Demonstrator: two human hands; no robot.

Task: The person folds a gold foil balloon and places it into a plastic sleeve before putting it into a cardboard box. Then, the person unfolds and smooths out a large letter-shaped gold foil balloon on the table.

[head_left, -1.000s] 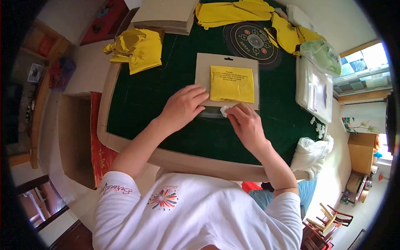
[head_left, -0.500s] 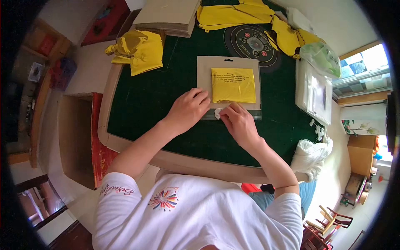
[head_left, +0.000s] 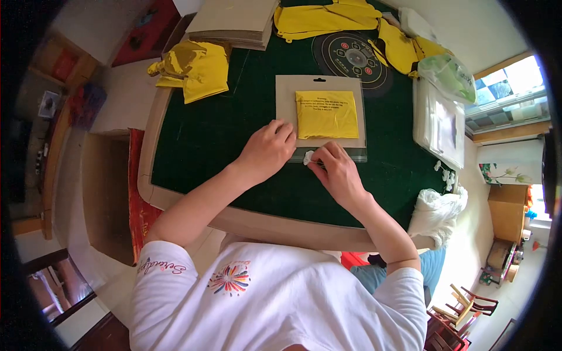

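A clear plastic bag lies flat on the green table, with a grey-brown card inside, its hang slot at the far edge. On the card rests a folded yellow packet with printed warning text. My left hand is closed at the near left corner of the bag, fingers curled on its edge and thumb hidden. Over the bag's near edge, my right hand pinches a small white bundle, which looks like bunched string.
Stacked cardboard and yellow foil pieces lie at the back left. More yellow pieces overlap a round dark mat. Clear bags are piled at right, above small white bundles and a white hank.
My right hand has shifted very slightly, and the white bundle has turned a little in its fingers. My left hand stays at the bag's corner. The whole view has tilted slightly.
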